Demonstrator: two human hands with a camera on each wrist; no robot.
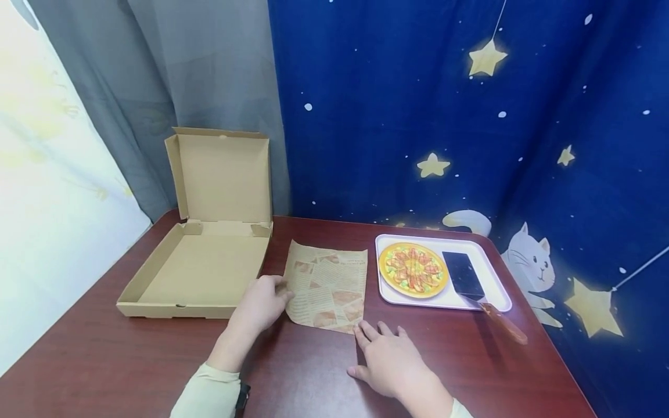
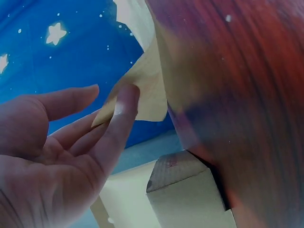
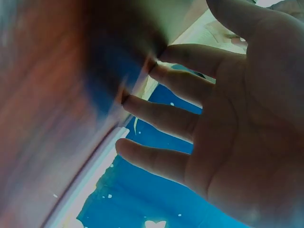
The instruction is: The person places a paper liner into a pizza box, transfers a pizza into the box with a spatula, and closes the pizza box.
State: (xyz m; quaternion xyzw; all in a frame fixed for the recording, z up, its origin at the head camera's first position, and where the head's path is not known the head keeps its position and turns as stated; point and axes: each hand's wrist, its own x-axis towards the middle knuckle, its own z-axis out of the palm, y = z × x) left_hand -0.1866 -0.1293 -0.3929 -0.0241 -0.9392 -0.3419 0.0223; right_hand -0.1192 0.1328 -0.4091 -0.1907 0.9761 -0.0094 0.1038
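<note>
A sheet of brown newsprint-patterned paper [image 1: 328,287] lies on the table, its edges curling up a little. My left hand [image 1: 265,302] is at its left edge. In the left wrist view, the fingers [image 2: 124,107] touch the raised paper [image 2: 147,88] while the thumb stands apart. At the sheet's near right corner, my right hand [image 1: 389,360] has its index fingertip by the paper. Its fingers are spread and fairly straight, with the fingertips down at the tabletop in the right wrist view, palm [image 3: 242,128] toward the camera.
An open cardboard pizza box [image 1: 209,270] stands left of the paper, lid upright. To the right, a white tray [image 1: 488,273] holds a toy-like pizza [image 1: 414,270] on a yellow round and a flat spatula [image 1: 462,276], its wooden handle overhanging the rim. Curtains hang behind the table.
</note>
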